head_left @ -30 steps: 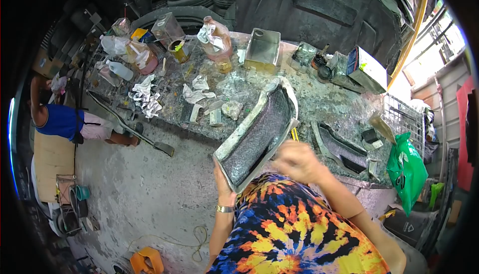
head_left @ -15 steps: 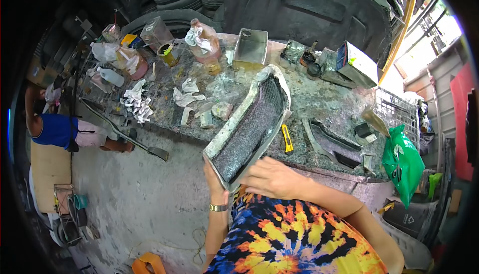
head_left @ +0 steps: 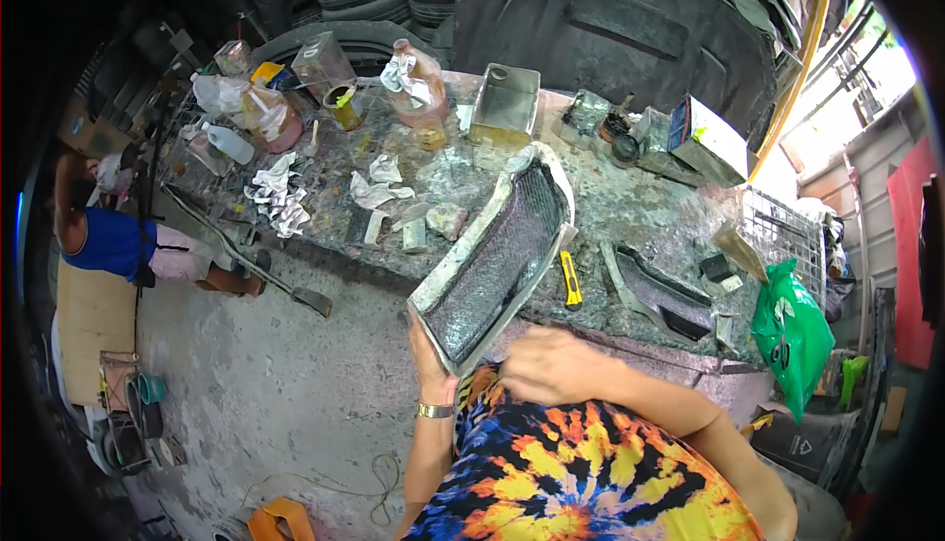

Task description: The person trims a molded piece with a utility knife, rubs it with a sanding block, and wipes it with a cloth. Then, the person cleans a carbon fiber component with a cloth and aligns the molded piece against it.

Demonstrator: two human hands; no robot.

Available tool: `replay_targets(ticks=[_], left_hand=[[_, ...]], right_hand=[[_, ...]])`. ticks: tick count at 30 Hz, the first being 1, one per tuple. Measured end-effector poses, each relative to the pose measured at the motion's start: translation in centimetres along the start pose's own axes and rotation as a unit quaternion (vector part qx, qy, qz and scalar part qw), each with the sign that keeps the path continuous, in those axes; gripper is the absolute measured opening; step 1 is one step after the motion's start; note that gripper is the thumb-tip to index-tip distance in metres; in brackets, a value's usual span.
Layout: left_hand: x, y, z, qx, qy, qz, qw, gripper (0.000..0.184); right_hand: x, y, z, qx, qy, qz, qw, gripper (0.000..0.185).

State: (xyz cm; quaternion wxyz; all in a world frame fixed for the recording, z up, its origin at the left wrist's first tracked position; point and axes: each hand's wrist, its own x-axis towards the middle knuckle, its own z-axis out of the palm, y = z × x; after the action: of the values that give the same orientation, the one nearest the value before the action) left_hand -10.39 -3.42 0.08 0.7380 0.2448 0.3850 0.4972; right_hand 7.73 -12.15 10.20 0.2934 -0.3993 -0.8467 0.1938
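A long, angled mould-like part (head_left: pixel 497 251) with pale, rough edges and a dark woven lining is tilted up in front of me. My left hand (head_left: pixel 429 352), with a watch at its wrist, is closed round its lower left edge; most of those fingers are hidden behind it. To the right of its lower end, my right hand (head_left: pixel 556 366) is curled and slightly blurred, apart from the part and close to my shirt. What it holds, if anything, does not show. A yellow utility knife (head_left: pixel 570 278) lies on the workbench (head_left: pixel 394 257) beside the part.
A smaller dark-lined mould (head_left: pixel 658 290) lies at the right, near a green plastic bag (head_left: pixel 793 339). Jugs (head_left: pixel 418 88), a metal tin (head_left: pixel 505 103) and crumpled paper (head_left: pixel 279 194) are on the bench. A person in a blue top (head_left: pixel 110 249) is at far left.
My right hand has drawn away from the part's lower right edge, and its fingers have curled in. My left hand still holds the part. The view has shifted slightly.
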Motion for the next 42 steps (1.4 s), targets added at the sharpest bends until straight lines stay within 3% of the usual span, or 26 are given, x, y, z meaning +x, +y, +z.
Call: replay_targets(ticks=[2,3,6,7,9,12,13,18,20,21,22,23,25,27,32,34,38,40,42], left_hand=[[-0.1,0.1,-0.5,-0.101,0.004,-0.034,0.994,0.056],[0.1,0.0,-1.1,-0.101,0.005,-0.033,0.994,0.056],[0.6,-0.3,-3.2,-0.143,-0.022,-0.041,0.989,0.055],[0.8,-0.2,-3.5,-0.137,-0.037,-0.036,0.989,0.055],[1.0,-0.3,-4.5,-0.129,-0.054,-0.032,0.990,0.058],[1.2,0.1,-4.8,-0.113,-0.057,-0.026,0.992,0.059],[1.4,0.3,-4.9,-0.112,-0.060,-0.028,0.992,0.059],[1.6,1.9,-3.2,-0.046,-0.074,0.008,0.996,0.054],[1.0,3.7,-1.3,0.001,-0.097,0.022,0.995,0.051],[0.9,4.0,-0.7,0.047,-0.114,0.041,0.992,0.050],[1.0,3.9,-0.5,0.046,-0.121,0.037,0.991,0.050],[1.0,3.8,-0.3,0.075,-0.109,0.059,0.989,0.048],[1.1,3.2,0.1,0.121,-0.071,0.111,0.984,0.047],[2.0,1.8,-2.2,0.129,-0.086,0.113,0.981,0.046],[1.9,1.8,-1.1,0.143,-0.069,0.164,0.973,0.049],[2.1,1.9,-1.1,0.169,-0.070,0.202,0.962,0.047],[2.9,1.7,-1.4,0.204,-0.074,0.228,0.949,0.046],[3.1,1.9,-0.8,0.192,-0.057,0.219,0.955,0.046],[3.2,2.5,0.0,0.160,-0.073,0.198,0.964,0.046]], right_hand=[[-3.0,1.5,-1.0,0.021,0.014,0.135,0.990,0.028],[-4.4,2.3,-1.2,0.004,-0.011,0.216,0.976,0.022],[-7.0,2.6,-1.4,-0.207,0.049,0.265,0.941,0.016],[-6.9,2.1,-2.1,-0.208,0.051,0.267,0.940,0.016],[-6.3,0.7,-3.8,-0.039,-0.057,0.374,0.925,0.015],[-5.8,-0.3,-3.0,0.027,-0.008,0.371,0.928,0.017],[-5.3,-0.4,-1.9,0.017,0.042,0.315,0.948,0.020],[-0.8,-4.0,-0.6,0.046,0.024,0.214,0.976,0.038],[0.3,-4.1,0.5,0.030,0.014,0.236,0.971,0.043],[0.9,-4.0,1.3,0.205,0.034,0.299,0.931,0.044],[1.5,-3.9,1.7,0.373,0.056,0.349,0.858,0.047],[2.4,-4.2,1.2,0.437,0.052,0.374,0.817,0.053],[2.3,-3.8,1.9,0.472,0.055,0.395,0.786,0.052],[2.1,-3.4,3.1,0.538,0.065,0.415,0.731,0.052],[3.0,-2.9,5.1,0.551,0.113,0.444,0.698,0.049],[3.7,-2.6,5.6,0.535,0.146,0.493,0.670,0.038],[4.2,-2.1,6.4,0.526,0.186,0.495,0.666,0.025],[4.2,-1.9,6.5,0.566,0.226,0.411,0.678,0.019],[4.0,-2.4,5.1,0.567,0.245,0.406,0.673,0.021]])
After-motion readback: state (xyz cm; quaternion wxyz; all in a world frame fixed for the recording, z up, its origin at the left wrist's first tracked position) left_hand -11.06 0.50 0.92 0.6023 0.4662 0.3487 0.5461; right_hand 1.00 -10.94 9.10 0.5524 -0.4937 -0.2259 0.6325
